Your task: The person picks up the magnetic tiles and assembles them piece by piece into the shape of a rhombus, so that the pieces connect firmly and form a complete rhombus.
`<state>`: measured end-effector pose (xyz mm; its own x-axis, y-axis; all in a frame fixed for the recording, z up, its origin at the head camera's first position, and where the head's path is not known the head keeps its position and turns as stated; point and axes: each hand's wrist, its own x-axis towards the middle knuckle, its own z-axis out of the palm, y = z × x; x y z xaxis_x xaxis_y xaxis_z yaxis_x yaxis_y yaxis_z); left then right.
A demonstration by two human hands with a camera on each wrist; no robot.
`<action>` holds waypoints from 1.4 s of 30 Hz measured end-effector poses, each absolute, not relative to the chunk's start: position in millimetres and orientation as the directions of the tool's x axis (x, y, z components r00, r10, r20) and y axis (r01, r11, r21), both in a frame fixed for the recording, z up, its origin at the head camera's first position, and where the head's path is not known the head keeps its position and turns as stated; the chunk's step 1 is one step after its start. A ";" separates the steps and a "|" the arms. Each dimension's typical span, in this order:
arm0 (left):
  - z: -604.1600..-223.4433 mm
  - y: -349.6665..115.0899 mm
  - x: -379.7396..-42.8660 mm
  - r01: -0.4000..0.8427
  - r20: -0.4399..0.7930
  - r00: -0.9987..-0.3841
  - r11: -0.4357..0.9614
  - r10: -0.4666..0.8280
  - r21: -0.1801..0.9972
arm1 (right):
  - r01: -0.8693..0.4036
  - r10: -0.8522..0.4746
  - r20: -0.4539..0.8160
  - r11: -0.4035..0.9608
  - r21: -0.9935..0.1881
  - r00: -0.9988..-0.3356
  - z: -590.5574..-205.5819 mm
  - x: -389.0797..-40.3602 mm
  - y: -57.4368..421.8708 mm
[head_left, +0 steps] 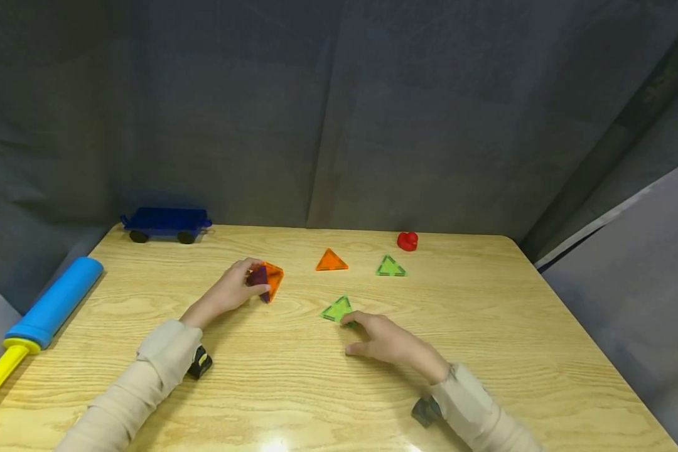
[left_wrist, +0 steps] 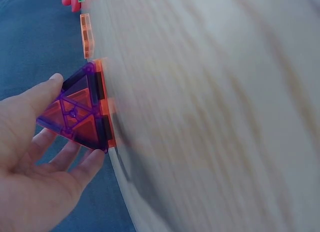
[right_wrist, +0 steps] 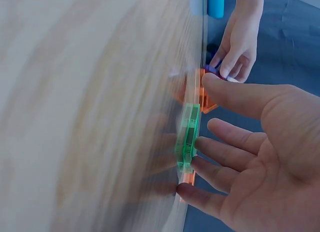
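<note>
My left hand (head_left: 231, 292) grips a see-through purple triangular tile (left_wrist: 92, 84) by its sides, thumb on one edge and fingertips on another. The purple tile stands tilted up from the table, and an orange tile (head_left: 275, 276) adjoins it. To the right, my right hand (head_left: 384, 339) reaches over a light green triangular tile (head_left: 336, 307), its fingers relaxed and spread. In the right wrist view the fingertips are right at the edge of that green tile (right_wrist: 189, 132), with the thumb held apart.
Further back lie a flat orange triangle (head_left: 331, 260) and another green triangle (head_left: 391, 267). A small red toy (head_left: 407, 241) sits near the back edge. A blue toy wagon (head_left: 166, 223) stands back left, and a blue and yellow pump (head_left: 56, 301) lies along the left edge.
</note>
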<state>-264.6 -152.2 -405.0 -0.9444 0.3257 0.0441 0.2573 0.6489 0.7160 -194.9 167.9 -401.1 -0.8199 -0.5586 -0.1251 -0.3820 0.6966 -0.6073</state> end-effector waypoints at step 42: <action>-386.6 -134.1 -249.9 0.409 0.296 -0.912 0.593 0.283 0.693 | -0.386 -0.528 -0.023 0.649 -0.655 -0.849 -396.2 -205.2 148.6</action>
<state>-249.9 -134.1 -386.6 -0.9123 0.2830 0.2960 0.4090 0.5933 0.6933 -205.2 148.6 -396.2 -0.8490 -0.5279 -0.0227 -0.3862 0.6493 -0.6551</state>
